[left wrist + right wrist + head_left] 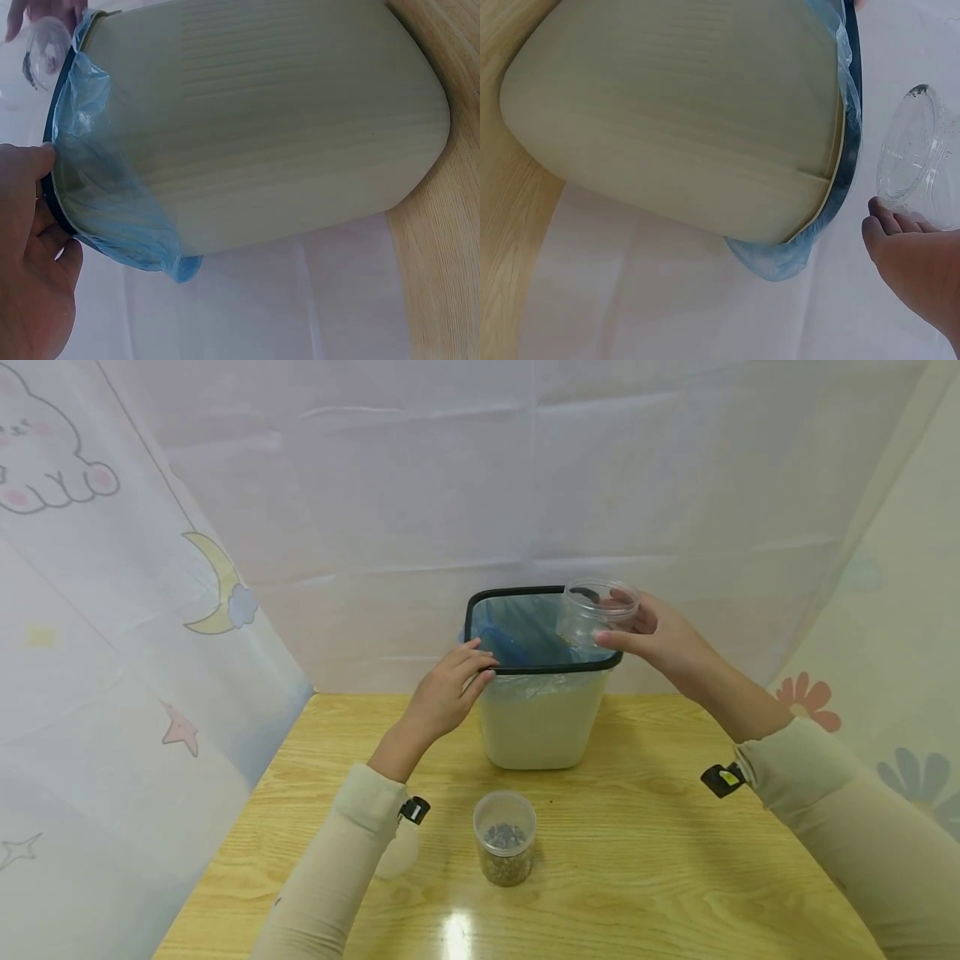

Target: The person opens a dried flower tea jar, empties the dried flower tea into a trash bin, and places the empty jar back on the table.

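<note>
A cream trash bin (542, 722) with a black rim and a blue plastic liner (517, 631) stands upright on the table. My left hand (450, 692) grips the near left part of its rim, and in the left wrist view the thumb and fingers (64, 259) lie on either side of that rim. Over the bin's right side, my right hand (648, 635) holds a clear plastic jar (581, 620). Seen from the right wrist, this jar (919, 161) has a few dark bits at its bottom edge. Its contents otherwise look nearly gone.
Nearer to me on the wooden table (637, 860) stands a second clear jar (505, 843), partly filled with small dark and brownish bits. A pale round disc (399, 853), perhaps a lid, lies partly behind my left sleeve. Pale printed cloth (420, 510) hangs behind and on both sides.
</note>
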`<move>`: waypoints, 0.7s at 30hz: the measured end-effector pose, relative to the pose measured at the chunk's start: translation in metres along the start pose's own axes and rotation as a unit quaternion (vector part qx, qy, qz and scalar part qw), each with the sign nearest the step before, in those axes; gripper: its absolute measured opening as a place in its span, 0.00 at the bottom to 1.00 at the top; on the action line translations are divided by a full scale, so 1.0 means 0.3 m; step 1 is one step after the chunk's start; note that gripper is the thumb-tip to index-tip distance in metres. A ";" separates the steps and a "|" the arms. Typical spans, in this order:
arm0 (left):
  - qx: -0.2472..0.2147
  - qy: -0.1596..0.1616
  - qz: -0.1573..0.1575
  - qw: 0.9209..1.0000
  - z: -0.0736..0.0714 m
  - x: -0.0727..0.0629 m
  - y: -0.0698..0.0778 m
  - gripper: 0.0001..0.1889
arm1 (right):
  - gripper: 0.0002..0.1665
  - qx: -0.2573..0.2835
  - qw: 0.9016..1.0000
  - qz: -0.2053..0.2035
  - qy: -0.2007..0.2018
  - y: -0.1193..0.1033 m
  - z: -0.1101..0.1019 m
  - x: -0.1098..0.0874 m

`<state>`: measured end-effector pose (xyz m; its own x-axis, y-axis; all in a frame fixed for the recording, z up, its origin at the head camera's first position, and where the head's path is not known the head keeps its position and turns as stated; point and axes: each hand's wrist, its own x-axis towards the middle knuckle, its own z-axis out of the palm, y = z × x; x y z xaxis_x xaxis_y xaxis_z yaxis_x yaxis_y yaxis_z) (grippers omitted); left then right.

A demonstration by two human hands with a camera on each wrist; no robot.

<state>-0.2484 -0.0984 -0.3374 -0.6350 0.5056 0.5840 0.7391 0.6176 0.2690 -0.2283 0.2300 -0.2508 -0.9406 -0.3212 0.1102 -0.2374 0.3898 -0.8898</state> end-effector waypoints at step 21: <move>-0.006 0.007 0.007 1.000 0.000 -0.006 0.005 0.14 | 0.44 0.004 1.000 -0.029 -0.003 0.045 0.010 -0.134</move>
<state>-0.2461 -0.0984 -0.3380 -0.6208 0.5057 0.5991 0.7511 0.6027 0.2695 -0.1930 0.2456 -0.2686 -0.9235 -0.3490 0.1590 -0.2899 0.3640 -0.8851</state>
